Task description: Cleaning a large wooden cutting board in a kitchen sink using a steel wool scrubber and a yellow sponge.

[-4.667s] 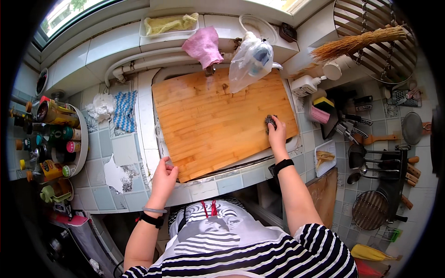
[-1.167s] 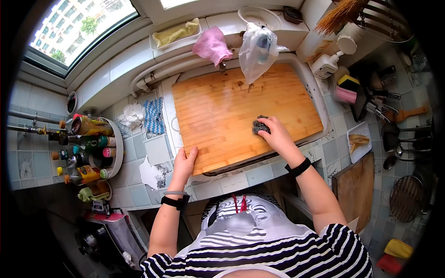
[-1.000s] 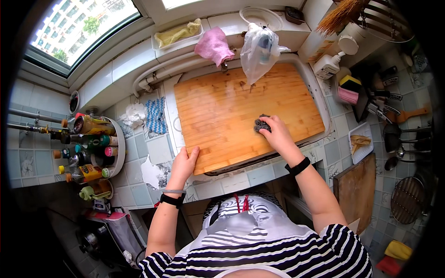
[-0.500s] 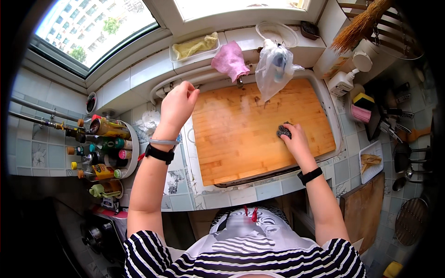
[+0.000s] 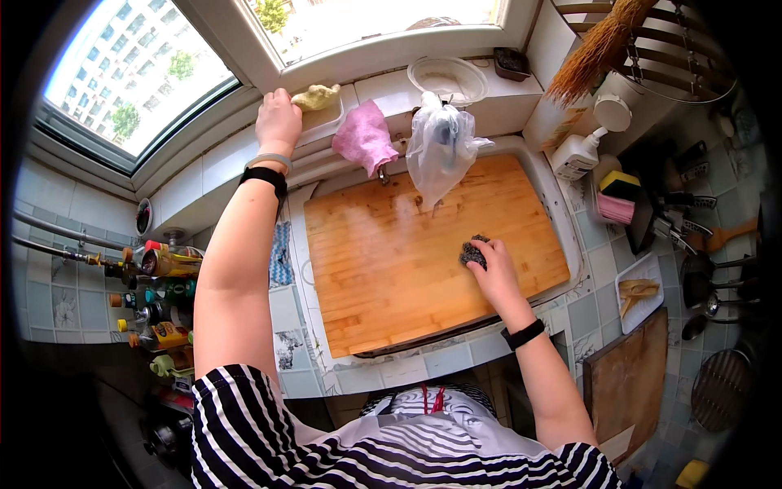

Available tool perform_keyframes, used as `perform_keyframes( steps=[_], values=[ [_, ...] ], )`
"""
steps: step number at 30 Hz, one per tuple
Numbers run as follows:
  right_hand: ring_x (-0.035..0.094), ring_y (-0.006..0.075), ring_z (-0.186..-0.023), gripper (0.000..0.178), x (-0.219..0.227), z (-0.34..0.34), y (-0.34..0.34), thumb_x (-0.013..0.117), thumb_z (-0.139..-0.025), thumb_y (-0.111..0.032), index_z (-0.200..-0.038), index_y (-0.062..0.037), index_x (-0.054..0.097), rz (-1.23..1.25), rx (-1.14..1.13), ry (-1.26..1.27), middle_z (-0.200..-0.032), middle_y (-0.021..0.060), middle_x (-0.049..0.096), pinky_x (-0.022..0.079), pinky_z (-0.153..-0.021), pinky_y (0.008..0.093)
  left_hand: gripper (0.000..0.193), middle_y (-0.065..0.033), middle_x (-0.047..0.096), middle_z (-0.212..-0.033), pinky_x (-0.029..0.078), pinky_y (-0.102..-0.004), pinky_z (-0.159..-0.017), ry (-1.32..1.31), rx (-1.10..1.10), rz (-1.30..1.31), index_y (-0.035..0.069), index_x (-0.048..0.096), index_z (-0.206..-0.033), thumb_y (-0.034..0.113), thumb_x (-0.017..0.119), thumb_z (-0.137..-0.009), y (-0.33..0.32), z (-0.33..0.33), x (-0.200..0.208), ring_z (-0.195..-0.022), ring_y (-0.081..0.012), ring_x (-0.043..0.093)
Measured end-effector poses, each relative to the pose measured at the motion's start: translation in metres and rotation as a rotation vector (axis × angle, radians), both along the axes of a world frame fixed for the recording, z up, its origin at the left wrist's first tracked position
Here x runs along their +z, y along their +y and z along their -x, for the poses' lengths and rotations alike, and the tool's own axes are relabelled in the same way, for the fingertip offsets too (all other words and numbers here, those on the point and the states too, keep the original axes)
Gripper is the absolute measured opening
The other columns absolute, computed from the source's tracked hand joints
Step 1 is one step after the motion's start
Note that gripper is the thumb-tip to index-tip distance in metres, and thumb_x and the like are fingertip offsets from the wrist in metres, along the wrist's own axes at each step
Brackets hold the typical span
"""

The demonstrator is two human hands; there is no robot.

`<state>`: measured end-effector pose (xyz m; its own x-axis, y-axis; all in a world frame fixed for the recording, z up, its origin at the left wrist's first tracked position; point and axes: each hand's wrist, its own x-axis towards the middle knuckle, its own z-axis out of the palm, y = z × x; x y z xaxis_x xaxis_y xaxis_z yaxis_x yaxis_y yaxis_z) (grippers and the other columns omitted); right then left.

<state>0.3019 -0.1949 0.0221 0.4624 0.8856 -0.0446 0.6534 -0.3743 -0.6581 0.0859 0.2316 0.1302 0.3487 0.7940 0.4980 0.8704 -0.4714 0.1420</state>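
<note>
My right hand [image 5: 498,277] presses a dark steel wool scourer [image 5: 474,253] onto the wooden cutting board [image 5: 391,277], right of its middle. The board lies across the sink [image 5: 562,212]. Farther off, at the windowsill, my left hand [image 5: 278,124] reaches up with its fingers curled at the edge of a yellow cloth [image 5: 318,97]. The cloth is bunched above a white tray [image 5: 327,126], and the fingertips gripping it are partly hidden.
A pink cloth [image 5: 365,140] covers the tap, and a clear plastic bag [image 5: 442,151] hangs beside it over the board. Bottles [image 5: 167,289] stand at left. A pump bottle [image 5: 577,155], a yellow sponge [image 5: 621,185] and hanging utensils [image 5: 700,281] are at right.
My left hand has moved from above the board's left corner to the windowsill, onto the yellow cloth, which has bunched up. My right hand stays on the board with the scourer.
</note>
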Motion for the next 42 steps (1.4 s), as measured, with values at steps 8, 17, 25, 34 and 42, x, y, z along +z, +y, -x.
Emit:
perform_keyframes(
  steps=[8,17,25,34,42],
  values=[
    [0.053,0.038,-0.111,0.049,0.025,-0.014,0.009,0.072,-0.083,-0.021,-0.126,-0.0027,0.055,-0.02,0.036,-0.116,-0.12,0.0189,0.053,0.045,-0.094,0.0438,0.015,-0.0095,0.063,-0.103,0.048,-0.0315,-0.084,-0.736,-0.536,0.016,0.002,0.05,-0.085,0.009,0.063,-0.084,-0.095,0.037,0.079,-0.089,-0.018,0.057],
    [0.058,0.0351,-0.101,0.048,0.145,-0.014,0.119,0.064,-0.091,-0.037,-0.124,-0.0021,0.058,-0.547,0.027,-0.378,-0.111,0.0149,0.057,0.047,-0.087,0.0432,0.019,-0.0075,0.062,-0.087,0.051,-0.032,-0.064,-1.127,-0.172,1.557,0.002,0.057,-0.099,0.02,0.051,-0.095,-0.219,0.009,0.002,-0.074,-0.0166,0.061],
    [0.062,0.0356,-0.094,0.04,0.138,-0.026,0.149,0.062,-0.091,-0.023,-0.124,-0.0005,0.058,-0.494,0.095,-0.399,-0.105,0.0178,0.061,0.051,-0.083,0.0426,0.025,-0.0115,0.066,-0.095,0.058,-0.0343,-0.063,-1.048,-0.024,1.85,-0.004,0.056,-0.113,0.012,0.061,-0.095,-0.23,-0.063,-0.066,-0.077,-0.0208,0.068],
    [0.062,0.0353,-0.093,0.034,0.137,-0.036,0.149,0.061,-0.091,-0.018,-0.122,-0.0045,0.061,-0.531,0.151,-0.256,-0.103,0.0162,0.062,0.05,-0.082,0.0412,0.023,-0.0102,0.064,-0.105,0.056,-0.0414,-0.074,-1.139,-0.051,1.944,0.003,0.051,-0.119,0.017,0.05,-0.102,-0.218,-0.099,-0.111,-0.087,-0.0245,0.065],
    [0.061,0.0346,-0.09,0.029,0.134,-0.041,0.144,0.06,-0.092,-0.016,-0.119,-0.0045,0.063,-0.548,0.187,-0.245,-0.1,0.0151,0.062,0.05,-0.08,0.0403,0.024,-0.0131,0.063,-0.105,0.055,-0.0438,-0.076,-1.161,-0.025,1.99,0.003,0.05,-0.121,0.018,0.05,-0.102,-0.214,-0.111,-0.121,-0.088,-0.0274,0.064]
  ],
)
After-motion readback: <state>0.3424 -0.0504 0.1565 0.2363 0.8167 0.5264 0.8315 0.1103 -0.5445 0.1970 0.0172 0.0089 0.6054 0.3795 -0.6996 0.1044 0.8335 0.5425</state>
